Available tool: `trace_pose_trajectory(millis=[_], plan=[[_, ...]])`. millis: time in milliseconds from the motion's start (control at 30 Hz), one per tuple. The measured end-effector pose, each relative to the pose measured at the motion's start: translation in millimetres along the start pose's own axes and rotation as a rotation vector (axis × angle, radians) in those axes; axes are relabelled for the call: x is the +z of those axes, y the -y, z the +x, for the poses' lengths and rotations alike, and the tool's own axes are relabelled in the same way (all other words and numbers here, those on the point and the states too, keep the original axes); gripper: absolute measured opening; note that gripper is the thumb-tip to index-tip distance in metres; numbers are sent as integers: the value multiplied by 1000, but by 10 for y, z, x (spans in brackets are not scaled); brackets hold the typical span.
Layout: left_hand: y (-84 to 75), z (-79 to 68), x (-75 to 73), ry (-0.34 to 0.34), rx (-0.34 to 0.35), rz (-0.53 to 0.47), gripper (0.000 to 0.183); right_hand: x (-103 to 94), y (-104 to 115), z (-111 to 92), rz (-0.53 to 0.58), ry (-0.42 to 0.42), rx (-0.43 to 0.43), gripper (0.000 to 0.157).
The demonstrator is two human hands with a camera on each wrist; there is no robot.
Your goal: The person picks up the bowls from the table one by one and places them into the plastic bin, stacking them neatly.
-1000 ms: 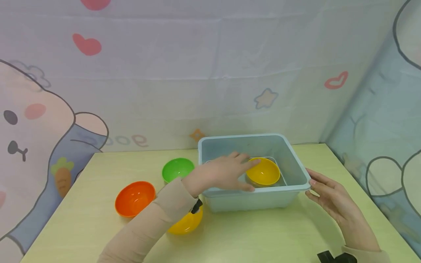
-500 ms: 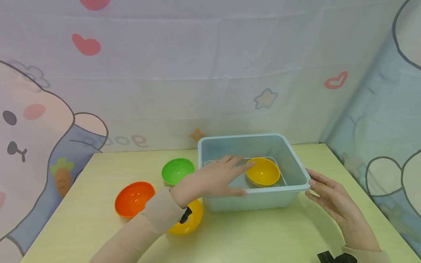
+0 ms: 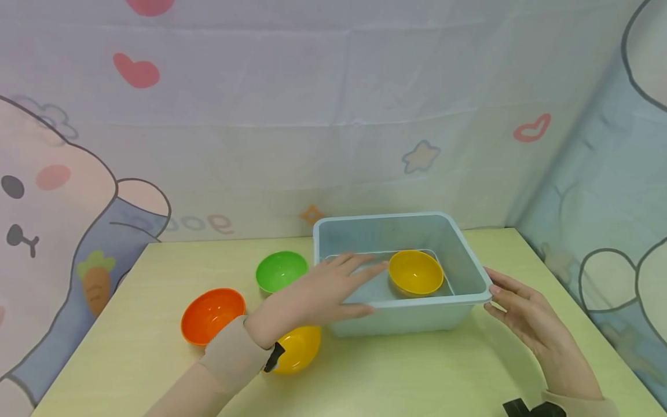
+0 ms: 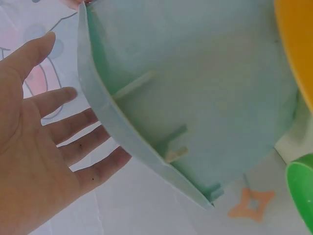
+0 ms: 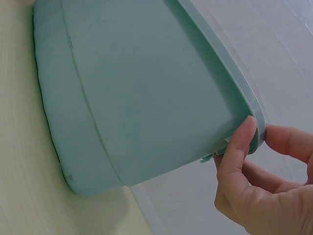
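A pale blue plastic bin (image 3: 401,318) stands on the table, and inside it, right of the middle, sits a yellow bowl (image 3: 416,274). Fingers spread and holding nothing, my left hand (image 3: 318,289) hovers over the bin's front left rim. The left wrist view shows that same hand, palm (image 4: 36,161) bare, beside the rim. At the bin's front right corner my right hand (image 3: 534,321) pinches the rim between thumb and fingers, seen close in the right wrist view, where the thumb (image 5: 243,134) lies against the bin's outer wall.
Left of the bin a green bowl (image 3: 278,272) and an orange bowl (image 3: 211,317) stand on the table (image 3: 406,376). A second yellow bowl (image 3: 302,350) is partly hidden under my left wrist. A printed cloth (image 3: 250,116) hangs behind.
My left hand has drawn back to the left, away from the yellow bowl in the bin, uncovering its left side. My right hand and the bin have stayed in place.
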State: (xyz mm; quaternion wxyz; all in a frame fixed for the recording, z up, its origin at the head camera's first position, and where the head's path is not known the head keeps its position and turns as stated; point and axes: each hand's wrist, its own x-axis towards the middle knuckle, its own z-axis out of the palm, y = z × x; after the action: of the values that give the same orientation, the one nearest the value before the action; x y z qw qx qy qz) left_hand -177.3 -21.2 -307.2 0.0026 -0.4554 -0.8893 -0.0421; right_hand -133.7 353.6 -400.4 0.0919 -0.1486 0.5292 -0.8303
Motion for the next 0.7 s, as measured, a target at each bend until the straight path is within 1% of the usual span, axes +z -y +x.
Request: trace_pose_trajectory(millis=[133, 300, 500, 700], plan=[[33, -77, 44, -49, 20, -23, 70, 1, 0, -3, 6, 3, 2, 45], [52, -165, 84, -83, 15, -44, 69, -4, -5, -6, 0, 0, 5, 46], [69, -242, 127, -98, 3, -28, 69, -15, -5, -5, 3, 1, 0, 46], [81, -283, 162, -116, 12, -12, 69, -7, 1, 1, 8, 4, -1, 46]])
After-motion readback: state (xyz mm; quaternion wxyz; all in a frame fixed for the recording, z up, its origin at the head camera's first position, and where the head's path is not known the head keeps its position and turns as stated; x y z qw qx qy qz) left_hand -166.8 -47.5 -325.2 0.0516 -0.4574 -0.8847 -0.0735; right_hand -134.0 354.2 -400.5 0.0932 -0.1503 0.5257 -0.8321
